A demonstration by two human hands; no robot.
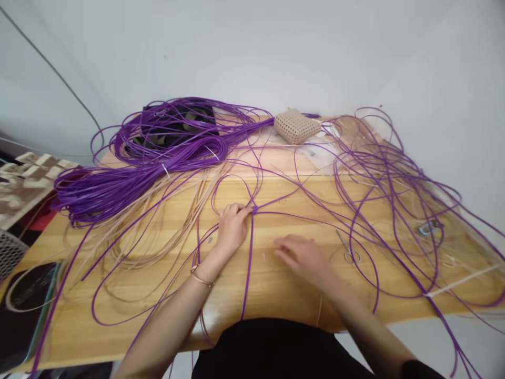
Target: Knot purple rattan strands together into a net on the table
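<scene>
Near the middle of the wooden table, my left hand (232,226) pinches a small woven knot of purple cord (254,209) between thumb and fingers. Long purple strands run out from this knot in several directions; one strand (249,268) comes straight down toward my lap. To the right, my right hand (300,255) hovers over or rests on the wood, apart from the knot, with its fingers loosely spread and nothing visible in them. A pair of scissors (349,251) lies just beyond my right hand.
A thick purple cord bundle (114,192) fills the back left, beside loops of tan cord (173,237). A beige woven pouch (296,126) sits at the back. Tangled purple strands (389,173) cover the right side. A dark tablet-like object (26,316) lies at the left edge.
</scene>
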